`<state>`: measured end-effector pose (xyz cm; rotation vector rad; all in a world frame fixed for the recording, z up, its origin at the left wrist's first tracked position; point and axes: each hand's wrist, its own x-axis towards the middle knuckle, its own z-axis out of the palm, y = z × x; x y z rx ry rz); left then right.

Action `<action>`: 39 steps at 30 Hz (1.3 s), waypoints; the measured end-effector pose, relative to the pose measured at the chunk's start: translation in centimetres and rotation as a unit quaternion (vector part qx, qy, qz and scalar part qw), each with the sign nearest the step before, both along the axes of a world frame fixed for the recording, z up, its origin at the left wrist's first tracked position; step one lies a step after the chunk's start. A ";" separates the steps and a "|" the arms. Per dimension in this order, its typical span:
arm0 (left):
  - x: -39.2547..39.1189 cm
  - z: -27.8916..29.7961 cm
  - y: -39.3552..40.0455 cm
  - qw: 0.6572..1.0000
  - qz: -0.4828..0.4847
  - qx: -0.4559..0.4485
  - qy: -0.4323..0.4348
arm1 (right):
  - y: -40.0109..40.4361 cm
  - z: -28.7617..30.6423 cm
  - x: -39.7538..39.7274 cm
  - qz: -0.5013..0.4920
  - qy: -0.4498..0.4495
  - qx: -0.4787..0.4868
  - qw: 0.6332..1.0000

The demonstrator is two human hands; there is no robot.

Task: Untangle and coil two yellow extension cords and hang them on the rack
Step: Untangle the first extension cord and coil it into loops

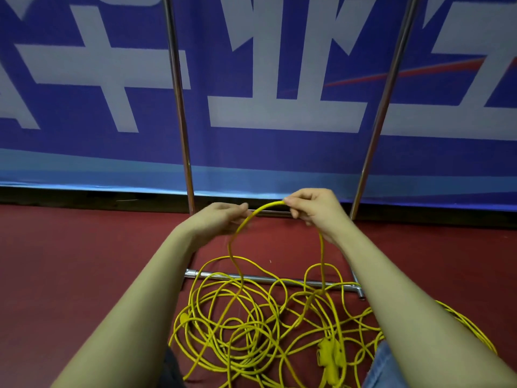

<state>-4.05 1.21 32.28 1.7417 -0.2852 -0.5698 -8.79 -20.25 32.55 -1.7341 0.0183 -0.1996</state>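
Observation:
A tangle of yellow extension cord (251, 326) lies in loose loops on the red floor between my forearms. A yellow plug block (330, 357) sits in the pile at the lower right. One arched length of cord (260, 211) is lifted above the heap. My right hand (313, 208) pinches its top end, fingers curled round it. My left hand (223, 217) holds the same arch at its left side. Both strands hang down from my hands into the pile. The metal rack (179, 107) stands just behind, its two uprights rising out of frame.
The rack's low base bar (265, 278) lies across the floor under the far loops of cord. A blue banner with large white characters (279, 107) covers the wall behind. Red floor (70, 261) stretches to the left. Blue denim fabric (383, 368) shows at the bottom right.

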 end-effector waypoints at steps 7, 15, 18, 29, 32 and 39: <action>0.0 0.9 -1.1 0.973 0.128 -0.076 -0.179 | 1.6 -0.6 1.8 0.049 0.019 -0.008 0.999; 2.2 -0.7 1.6 0.949 0.220 -0.168 -0.152 | -0.5 -5.3 1.4 0.043 0.093 -0.008 0.995; 3.0 -1.2 1.8 0.959 0.203 -0.144 -0.132 | -0.4 -4.9 2.3 -0.033 0.022 0.007 0.999; 2.0 -1.6 -1.1 0.984 -0.030 0.069 -0.161 | 1.8 -1.5 2.5 0.044 -0.044 -0.118 0.991; 1.8 -1.6 -1.5 0.985 -0.023 0.032 -0.167 | 1.7 -1.2 2.8 0.050 -0.042 -0.104 0.992; 3.3 -0.6 -0.7 0.962 0.125 -0.152 -0.187 | -0.1 -5.7 3.3 0.136 0.077 -0.085 0.984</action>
